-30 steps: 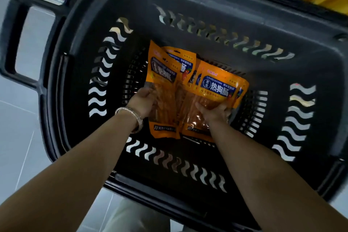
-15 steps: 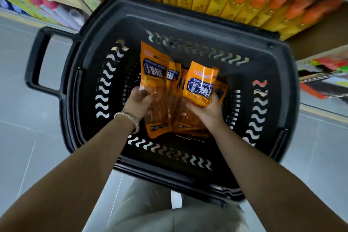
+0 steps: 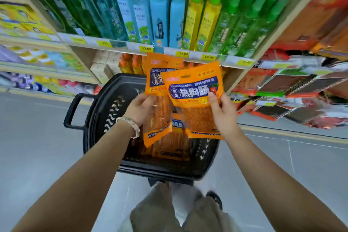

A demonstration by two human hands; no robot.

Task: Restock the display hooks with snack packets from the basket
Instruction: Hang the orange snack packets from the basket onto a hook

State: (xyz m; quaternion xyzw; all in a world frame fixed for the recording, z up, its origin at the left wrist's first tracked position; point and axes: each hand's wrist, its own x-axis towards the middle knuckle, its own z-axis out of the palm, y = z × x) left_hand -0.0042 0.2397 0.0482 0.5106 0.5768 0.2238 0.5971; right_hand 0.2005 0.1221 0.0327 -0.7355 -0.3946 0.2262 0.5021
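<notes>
Our left hand (image 3: 140,108) grips one orange snack packet (image 3: 158,81), fingers curled on its edge, and our right hand (image 3: 223,114) pinches a second packet (image 3: 195,100). Both are held above the black basket (image 3: 98,118). More packets (image 3: 169,149) lie inside it.

A shop; shelves (image 3: 169,51) of bottles (image 3: 160,15) carry yellow price tags (image 3: 146,48) like 12.00.
</notes>
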